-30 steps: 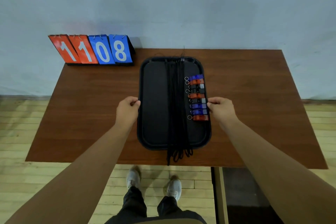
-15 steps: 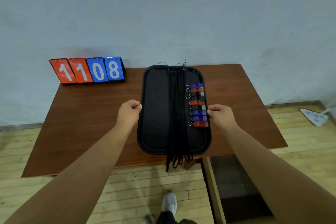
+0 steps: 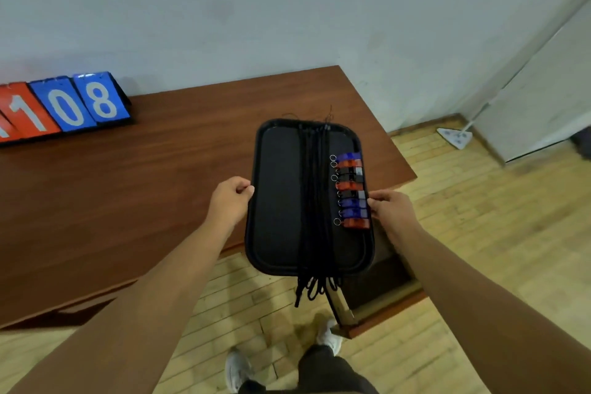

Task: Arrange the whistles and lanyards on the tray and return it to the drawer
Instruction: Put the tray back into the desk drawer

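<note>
A pale wall and a strip-wood floor (image 3: 479, 233) frame a brown bench (image 3: 160, 195), with a flip scoreboard (image 3: 70, 104) standing at its far left edge. The person holds the black tray (image 3: 278, 201) by its long sides. The left hand (image 3: 228, 201) has its fingers (image 3: 244, 187) curled onto the left rim, and the right hand (image 3: 391, 208) pinches the right rim just beside the whistles (image 3: 351, 190).

The whistles lie in a neat column down the right side of the tray. The lanyards (image 3: 315, 201) run in a straight bundle down the middle, their ends dangling off the near edge. The tray's far half is over the bench corner and its near half is out over the floor, partly above the open drawer (image 3: 380, 281).

To my eye the arranging is done and the return is in hand. Next the tray has to go down level into that drawer, with the loose lanyard ends kept clear of the drawer front.
</note>
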`<action>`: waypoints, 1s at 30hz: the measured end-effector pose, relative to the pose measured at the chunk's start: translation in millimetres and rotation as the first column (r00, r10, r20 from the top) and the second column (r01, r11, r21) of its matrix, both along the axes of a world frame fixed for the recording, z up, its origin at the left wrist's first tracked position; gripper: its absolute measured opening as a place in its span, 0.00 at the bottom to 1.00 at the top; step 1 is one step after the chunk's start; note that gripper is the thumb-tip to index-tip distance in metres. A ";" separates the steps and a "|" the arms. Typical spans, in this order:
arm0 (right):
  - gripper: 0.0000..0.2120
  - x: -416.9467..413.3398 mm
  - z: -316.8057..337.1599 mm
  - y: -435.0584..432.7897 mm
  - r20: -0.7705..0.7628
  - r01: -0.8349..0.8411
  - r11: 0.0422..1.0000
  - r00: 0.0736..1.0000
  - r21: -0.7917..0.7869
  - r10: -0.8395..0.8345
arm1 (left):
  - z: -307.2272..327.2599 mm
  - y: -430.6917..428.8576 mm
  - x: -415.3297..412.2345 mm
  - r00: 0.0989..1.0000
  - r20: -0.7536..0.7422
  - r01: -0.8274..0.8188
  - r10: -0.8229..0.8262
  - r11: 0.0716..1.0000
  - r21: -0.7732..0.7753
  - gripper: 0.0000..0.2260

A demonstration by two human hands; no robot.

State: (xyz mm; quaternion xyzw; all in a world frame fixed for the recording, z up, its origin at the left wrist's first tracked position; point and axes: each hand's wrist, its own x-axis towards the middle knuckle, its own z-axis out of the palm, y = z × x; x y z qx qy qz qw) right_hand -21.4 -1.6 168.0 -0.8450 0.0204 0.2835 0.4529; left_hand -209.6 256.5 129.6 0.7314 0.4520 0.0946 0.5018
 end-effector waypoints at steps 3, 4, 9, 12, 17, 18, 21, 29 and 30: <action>0.08 21.6 -19.5 -39.9 -0.027 0.032 0.999 0.999 0.013 -0.032 | -2.8 -26.1 22.6 0.997 -0.024 0.076 -0.076 0.997 0.013 0.09; 0.08 33.5 -29.9 -52.7 -0.040 0.048 0.998 0.998 0.028 -0.047 | -2.9 -35.6 30.8 0.995 -0.029 0.092 -0.092 0.996 0.016 0.08; 0.08 63.5 -15.6 -89.8 0.009 0.043 0.999 0.999 0.009 -0.043 | -11.6 -88.3 71.8 0.996 -0.049 0.077 -0.076 0.997 0.025 0.08; 0.08 97.5 -25.7 -116.7 -0.008 -0.022 0.999 1.000 0.026 0.022 | -23.2 -127.8 96.2 0.998 -0.057 0.008 -0.007 1.000 0.025 0.07; 0.08 171.7 -62.2 -160.7 -0.011 -0.199 0.980 0.980 -0.012 0.199 | -49.3 -210.0 131.4 0.984 -0.121 -0.122 0.130 0.990 0.070 0.07; 0.08 182.5 -67.6 -170.4 -0.014 -0.235 0.972 0.972 -0.027 0.235 | -55.5 -227.6 136.9 0.978 -0.130 -0.153 0.160 0.986 0.061 0.08; 0.08 207.6 -81.3 -196.0 -0.034 -0.327 0.943 0.945 -0.067 0.325 | -76.8 -271.3 146.9 0.953 -0.172 -0.249 0.248 0.968 0.015 0.09; 0.07 228.3 -139.6 -249.4 -0.130 -0.457 0.880 0.887 -0.128 0.443 | -137.5 -336.7 143.9 0.928 -0.223 -0.311 0.297 0.950 -0.031 0.06; 0.07 227.7 -147.5 -255.2 -0.139 -0.459 0.879 0.886 -0.131 0.442 | -144.6 -342.9 143.1 0.927 -0.233 -0.310 0.293 0.950 -0.040 0.06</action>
